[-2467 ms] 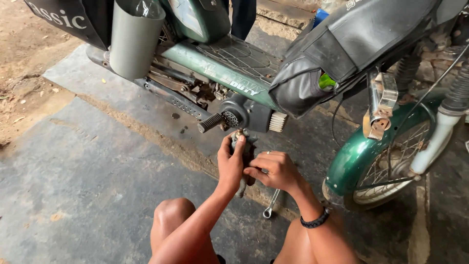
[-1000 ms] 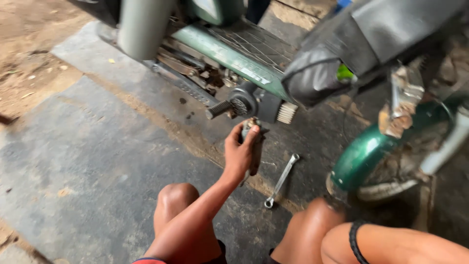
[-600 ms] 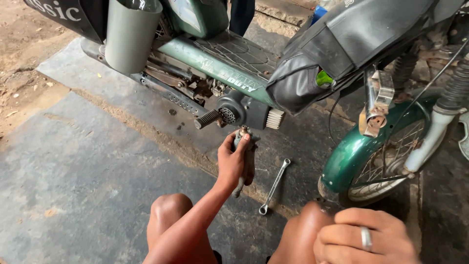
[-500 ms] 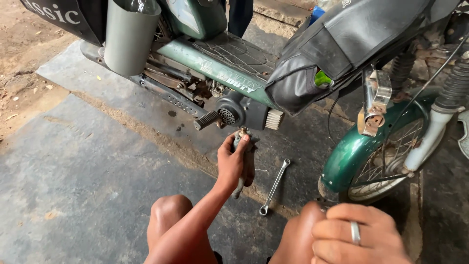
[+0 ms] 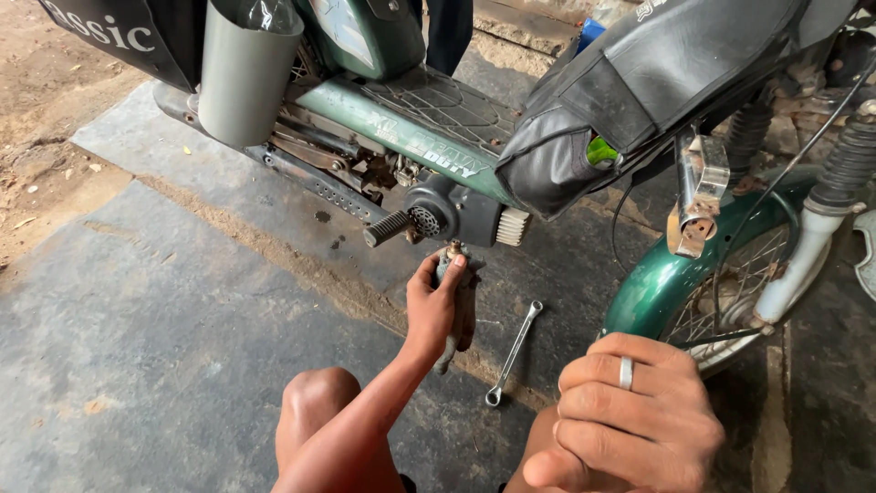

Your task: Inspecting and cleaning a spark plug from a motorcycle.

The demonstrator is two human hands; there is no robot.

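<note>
Engine part [image 5: 459, 306], a grimy dark metal piece with a brass-coloured fitting at its top, sits clasped in the left hand [image 5: 436, 306], held upright just below the motorcycle's engine casing [image 5: 453, 212]. Left hand status: fingers wrapped around the part, thumb pressed against its upper end, grip closed on it. The forearm runs down from that hand to a bare knee [image 5: 321, 402] at the lower edge of view.

Right hand [image 5: 630, 411]: resting on the other knee, well to the right of the left hand and nearer the camera. Fingers curled over loosely, a silver ring [image 5: 626, 372] on one finger. It grasps nothing that can be seen.

Spanner [image 5: 514, 352]: lying flat on the concrete floor [image 5: 137, 310], between the two hands, just to the right of the held part, ring end toward the person. Neither hand touches it.

Above the left hand: a ribbed black footpeg [image 5: 387, 228] projects from the casing to the upper left; a pale finned piece [image 5: 512, 226] sits to the upper right. A green frame tube [image 5: 392, 128] runs across above these. A grey cylindrical can [image 5: 245, 73] stands well up and left of the hand. The black seat [image 5: 639, 82] hangs tilted above and right. A green mudguard and spoked wheel [image 5: 675, 283] lie just beyond the right hand.
</note>
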